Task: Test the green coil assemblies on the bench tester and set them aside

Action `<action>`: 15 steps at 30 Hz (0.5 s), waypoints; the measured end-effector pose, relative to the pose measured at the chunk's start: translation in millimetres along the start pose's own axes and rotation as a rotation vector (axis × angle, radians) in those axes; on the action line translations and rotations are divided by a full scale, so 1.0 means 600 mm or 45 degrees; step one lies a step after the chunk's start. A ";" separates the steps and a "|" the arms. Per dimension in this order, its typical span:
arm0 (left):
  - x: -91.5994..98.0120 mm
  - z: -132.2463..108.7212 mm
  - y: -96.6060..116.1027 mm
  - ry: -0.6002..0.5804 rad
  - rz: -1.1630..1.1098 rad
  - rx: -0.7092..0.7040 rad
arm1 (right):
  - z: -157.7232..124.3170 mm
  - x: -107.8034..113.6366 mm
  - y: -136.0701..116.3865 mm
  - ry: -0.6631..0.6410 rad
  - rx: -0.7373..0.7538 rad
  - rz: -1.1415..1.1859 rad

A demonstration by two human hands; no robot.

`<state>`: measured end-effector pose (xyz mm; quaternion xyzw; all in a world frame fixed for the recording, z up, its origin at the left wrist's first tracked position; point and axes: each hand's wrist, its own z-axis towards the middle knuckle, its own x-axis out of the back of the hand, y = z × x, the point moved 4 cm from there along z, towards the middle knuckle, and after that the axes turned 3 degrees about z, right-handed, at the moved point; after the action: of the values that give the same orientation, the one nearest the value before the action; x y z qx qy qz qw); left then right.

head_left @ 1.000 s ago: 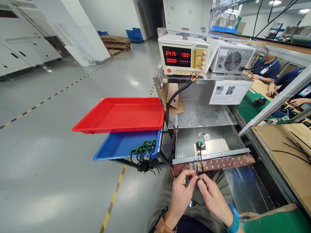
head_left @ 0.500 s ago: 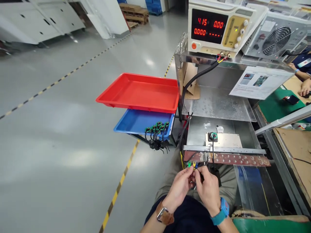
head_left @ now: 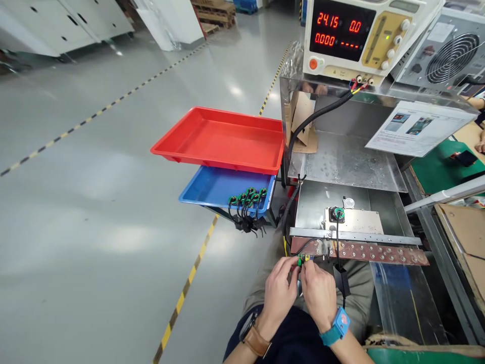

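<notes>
Just below the reddish-brown terminal strip [head_left: 382,253], small green [head_left: 300,261] and yellow connectors [head_left: 307,258] sit side by side, with a bit of blue at the right. My left hand [head_left: 278,288] pinches the green connector between thumb and finger. Close against it, my right hand [head_left: 319,293] is also closed in a pinch; its fingers cover what they hold. A grey piece shows between the hands. To the right hangs a black cable with a black block [head_left: 341,280], running up to a round green-ringed connector [head_left: 337,214] on a metal plate [head_left: 361,222].
A power supply [head_left: 341,38] reading 24.15 stands on the metal shelf above. At left, a red tray [head_left: 235,139] overhangs a blue tray [head_left: 204,187] holding several green-ringed connectors with black cables [head_left: 248,202]. A printed sheet [head_left: 420,129] hangs at right. Another person's hand shows at the right edge.
My fingers have shifted from the yellow and blue connectors to the green one at the left. The view has tilted slightly, and the black block now shows more fully.
</notes>
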<state>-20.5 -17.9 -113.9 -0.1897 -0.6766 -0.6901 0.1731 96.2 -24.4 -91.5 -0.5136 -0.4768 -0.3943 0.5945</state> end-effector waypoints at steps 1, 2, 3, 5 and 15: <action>-0.003 0.001 0.000 -0.009 0.059 -0.043 | 0.001 -0.001 0.000 -0.004 0.001 -0.014; -0.005 0.001 0.000 -0.019 0.115 -0.084 | 0.002 -0.002 0.000 -0.008 0.000 -0.025; -0.007 0.002 -0.001 -0.027 0.165 -0.125 | 0.004 -0.003 0.000 -0.013 -0.001 -0.034; -0.009 0.003 0.001 -0.031 0.251 -0.201 | 0.008 -0.004 -0.002 -0.025 -0.007 -0.042; -0.009 0.014 0.003 -0.091 0.533 -0.353 | 0.028 0.004 -0.018 -0.106 -0.065 0.012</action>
<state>-14.7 -9.9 -114.8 -0.3721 -0.5271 -0.7182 0.2604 83.9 -9.3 -86.6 -0.5468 -0.4885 -0.3819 0.5626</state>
